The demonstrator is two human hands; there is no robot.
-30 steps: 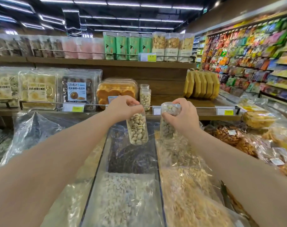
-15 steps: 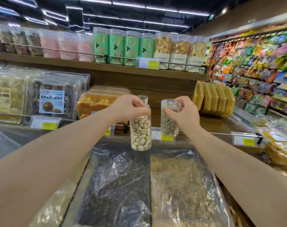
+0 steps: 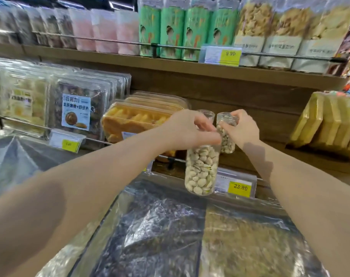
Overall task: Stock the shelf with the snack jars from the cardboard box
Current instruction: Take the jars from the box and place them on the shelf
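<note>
Two jars of nuts are held at the front edge of the shelf [image 3: 286,144].
The nearer jar [image 3: 201,170] is gripped round its top by the left hand [image 3: 188,128] and hangs in front of the rail [image 3: 170,156], just beside the price tag [image 3: 240,187]. The farther jar [image 3: 227,140] is clasped by the curled fingers of the right hand [image 3: 240,130], above the shelf, beside a third jar [image 3: 206,114]. Bare shelf is seen between the jars and the yellow packs [image 3: 330,124]; pastry boxes [image 3: 134,124] close the left side.
</note>
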